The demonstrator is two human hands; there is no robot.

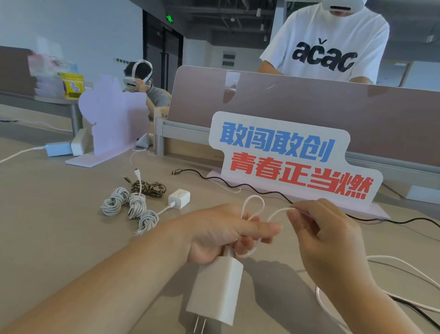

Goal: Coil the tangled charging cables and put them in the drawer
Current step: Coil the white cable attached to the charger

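Observation:
My left hand [224, 233] grips a white cable [254, 203] where it meets a white charger plug [217, 293], which hangs below the fist with its prongs down. Loops of that cable stand up over my left fingers. My right hand [324, 238] pinches the same cable a little to the right; its loose length trails over the table at the right [416, 272]. Three coiled white cables [129, 207] and a braided dark coil [150, 187] lie on the table to the left, next to a small white adapter [179, 198]. No drawer is in view.
A black cable [238, 185] snakes across the table in front of a sign with blue and red characters [293, 156]. A lilac card stand [112, 121] and a white power block [58, 149] sit at the left. Behind a desk divider [375, 116], two people wear headsets.

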